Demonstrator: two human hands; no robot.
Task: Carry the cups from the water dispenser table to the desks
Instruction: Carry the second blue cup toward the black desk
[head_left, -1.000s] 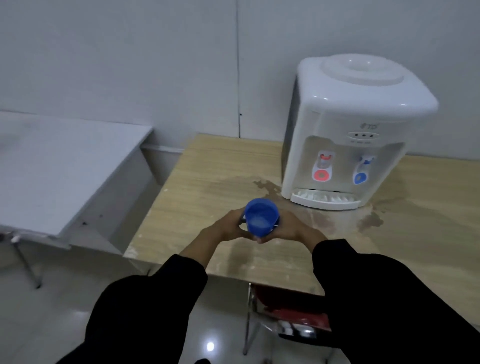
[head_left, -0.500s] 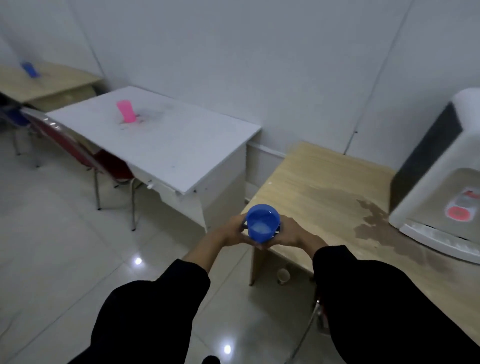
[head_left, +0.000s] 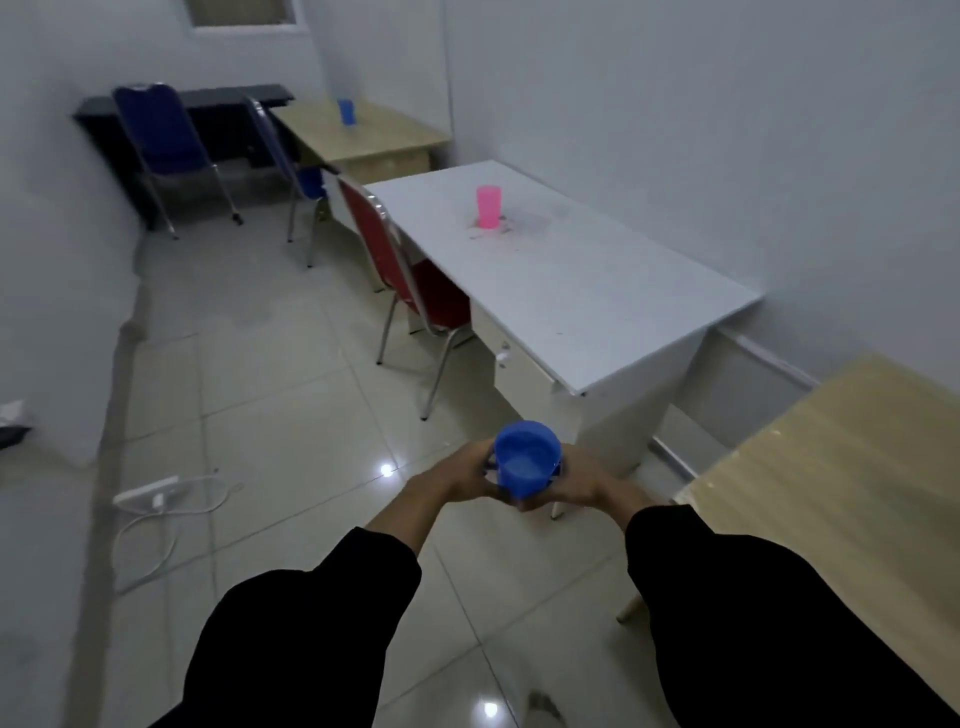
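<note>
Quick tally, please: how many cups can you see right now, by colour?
Blue cups: 2, the held blue cup gripped by left hand and right hand, and the far blue cup on the wooden desk
Pink cup: 1, on the white desk
Total: 3

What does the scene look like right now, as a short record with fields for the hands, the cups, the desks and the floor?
held cup: blue cup, upright, liquid inside
left hand: wrapped on the cup's left side
right hand: wrapped on its right side
white desk: pink cup standing on it
far wooden desk: second blue cup standing on it
chairs: red chair at the white desk
floor: power strip with cable, left
</note>
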